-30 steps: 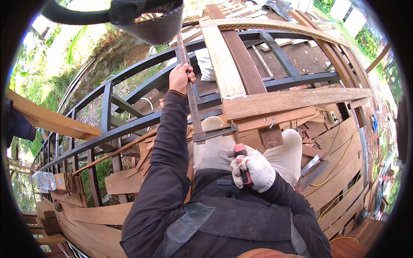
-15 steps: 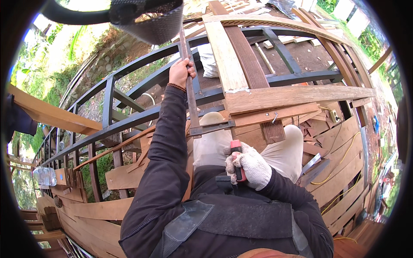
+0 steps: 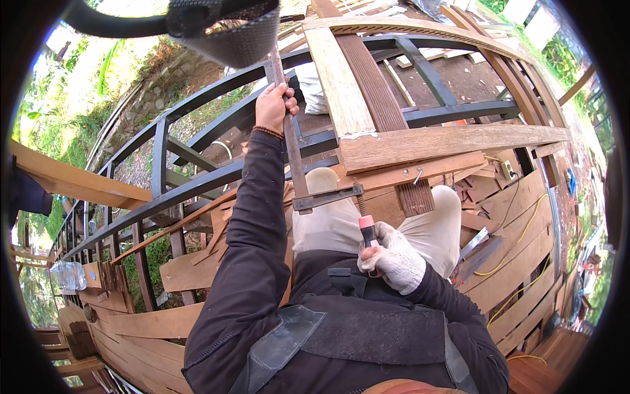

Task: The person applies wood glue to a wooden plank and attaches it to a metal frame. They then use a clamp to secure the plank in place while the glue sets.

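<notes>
A long metal bar clamp stretches away from my lap, across the wooden pieces before me. My bare left hand, a beaded bracelet at its wrist, is closed around the clamp's bar. Below the sliding arm, a threaded screw ends in a red and black handle. My right hand, in a white work glove, is closed on the lower end of that handle. Right beside the screw lies a reddish wood strip with a bolt in it, under a thick pale plank. The clamp's far end is hidden.
A black metal frame curves across in front of me. Two boards, one pale and one dark grooved, lie across it. Offcuts and a yellow cord lie on the planks at right. A plastic bottle stands at left.
My right hand has shifted a little right and turned around the handle. The handle has swung slightly right, its lower end now tilting right. My left hand keeps its hold on the bar.
</notes>
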